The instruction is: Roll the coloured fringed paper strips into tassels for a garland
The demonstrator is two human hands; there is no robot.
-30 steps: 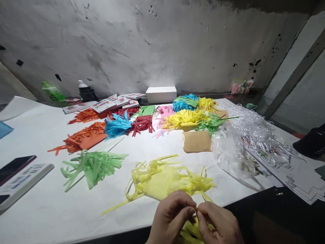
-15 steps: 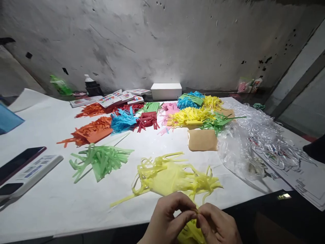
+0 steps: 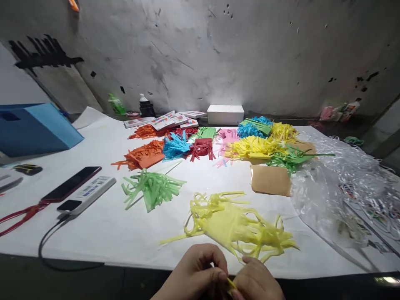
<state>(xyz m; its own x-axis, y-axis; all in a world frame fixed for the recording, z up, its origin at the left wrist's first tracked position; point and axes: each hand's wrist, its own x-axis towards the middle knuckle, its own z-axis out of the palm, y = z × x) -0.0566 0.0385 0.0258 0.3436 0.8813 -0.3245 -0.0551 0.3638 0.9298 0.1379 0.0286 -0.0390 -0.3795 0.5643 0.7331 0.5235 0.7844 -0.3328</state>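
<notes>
Near the bottom centre, my left hand (image 3: 200,271) pinches a thin yellow strip (image 3: 231,283) between thumb and fingers. My right hand (image 3: 256,278) is closed on the same strip, just to its right. Both hands are almost touching, below the table's front edge. Right above them on the white-covered table lies a fringed yellow paper piece (image 3: 223,221) with loose, curling strips. A light green fringed piece (image 3: 153,187) rests farther left. The lower parts of both hands are cut off by the frame.
Coloured fringe bundles, including an orange one (image 3: 143,154), lie across the back with a white box (image 3: 225,114). A phone (image 3: 71,184) and power bank (image 3: 87,195) are left. Right are a brown packet (image 3: 270,180), clear plastic (image 3: 325,200) and silvery strings (image 3: 368,171).
The view has swung left, showing more of the blue box and the cable. Both hands are lower in the picture, and the yellow fringe formerly seen hanging beneath them is out of sight.
</notes>
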